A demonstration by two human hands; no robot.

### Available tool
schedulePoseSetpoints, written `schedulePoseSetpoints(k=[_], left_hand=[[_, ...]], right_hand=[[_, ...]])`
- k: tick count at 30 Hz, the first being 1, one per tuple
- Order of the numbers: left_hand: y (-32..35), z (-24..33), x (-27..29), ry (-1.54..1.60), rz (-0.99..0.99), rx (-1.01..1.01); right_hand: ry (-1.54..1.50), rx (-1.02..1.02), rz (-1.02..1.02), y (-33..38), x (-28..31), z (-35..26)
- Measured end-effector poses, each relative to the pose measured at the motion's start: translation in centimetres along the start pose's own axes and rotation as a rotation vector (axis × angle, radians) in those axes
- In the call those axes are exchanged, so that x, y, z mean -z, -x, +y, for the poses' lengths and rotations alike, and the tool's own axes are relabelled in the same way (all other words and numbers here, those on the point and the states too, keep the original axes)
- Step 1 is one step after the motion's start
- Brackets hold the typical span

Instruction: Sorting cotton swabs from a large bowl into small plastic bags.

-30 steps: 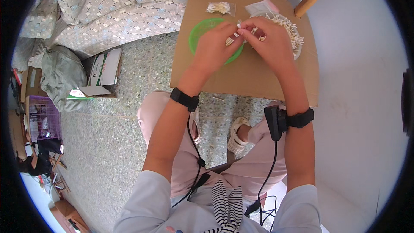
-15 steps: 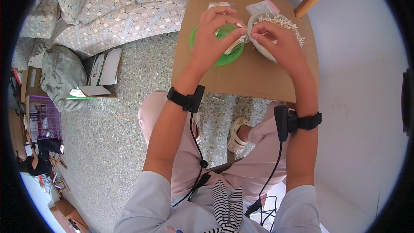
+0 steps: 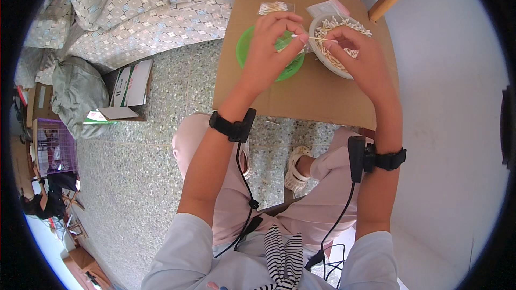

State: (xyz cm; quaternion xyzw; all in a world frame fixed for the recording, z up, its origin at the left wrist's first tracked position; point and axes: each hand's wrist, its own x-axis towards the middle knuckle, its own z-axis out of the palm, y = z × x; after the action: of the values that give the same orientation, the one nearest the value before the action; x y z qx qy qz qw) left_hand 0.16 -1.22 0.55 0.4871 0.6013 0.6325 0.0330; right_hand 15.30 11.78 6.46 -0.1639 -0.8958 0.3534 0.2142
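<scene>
A cotton swab [image 3: 318, 38] with a pale stick spans the gap between my hands. My left hand [image 3: 267, 51] pinches it between thumb and forefinger, and a white cotton tip shows beside these fingers. At the stick's other end, the fingertips of my right hand [image 3: 361, 59] are closed on it. Under my left hand sits a green plastic basket [image 3: 244, 53], its contents mostly hidden by the hand. Below and beside my right hand is a white bowl [image 3: 316, 21] heaped with loose cotton swabs [image 3: 336, 24].
The basket and bowl stand on a cardboard-covered chair seat [image 3: 317, 99]. A clear pack of cotton swabs [image 3: 274, 8] and a pinkish-white plastic packet [image 3: 329, 8] lie at its far side. A white wall [image 3: 451, 107] runs along the right; an opened carton [image 3: 131, 86] is on the floor at left.
My right hand has drawn a little to the right and nearer to me, widening the gap between the hands. More of the swab's stick now shows. My left hand has barely shifted.
</scene>
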Motion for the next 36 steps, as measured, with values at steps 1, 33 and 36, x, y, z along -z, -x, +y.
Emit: schedulePoseSetpoints(k=[1, 33, 36], left_hand=[[0.0, 0.0, 0.1, 0.001, -0.001, 0.000], [-0.2, 1.2, 1.3, -0.226, -0.004, -0.085], [-0.3, 1.1, 1.5, -0.225, -0.005, -0.083]], right_hand=[[-0.014, 0.008, 0.014, 0.0, 0.1, -0.1], [-0.136, 0.017, 0.216, 0.1, 0.2, -2.3], [-0.224, 0.027, 0.220, 0.1, 0.4, -2.2]])
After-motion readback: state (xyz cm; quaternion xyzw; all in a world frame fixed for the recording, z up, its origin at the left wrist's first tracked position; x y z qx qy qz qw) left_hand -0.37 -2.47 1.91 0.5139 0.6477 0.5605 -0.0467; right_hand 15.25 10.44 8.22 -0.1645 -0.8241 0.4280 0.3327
